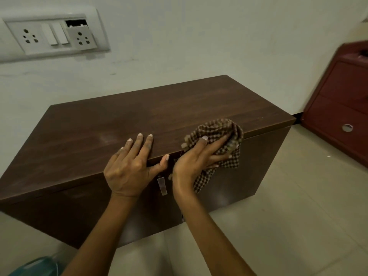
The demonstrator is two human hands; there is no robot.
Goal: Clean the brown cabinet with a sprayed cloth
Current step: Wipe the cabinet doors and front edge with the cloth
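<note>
Head view: brown cabinet (99,124) fills the centre. Flat on its front edge, fingers straight, rests the left hand (129,168). At its 3 o'clock, the right hand (195,162) clutches a bunched checked cloth (217,130) against the edge. Bunching could leave patches unwiped, and the dangling end might slip loose.

Two hands are in view, a left hand (129,170) and a right hand (191,164), along with one cloth (217,130) and one brown cabinet (99,132) that has a single pale tab (162,186) on its front. One red cabinet (338,108) stands at the right with one round pull (347,127) showing, and the one wall plate (18,54) carries two sockets (29,36), two switches (53,34) and one dark open slot (75,22). One teal thing (37,265) shows at the lower left corner, too blurred to say whether it is a single item.
</note>
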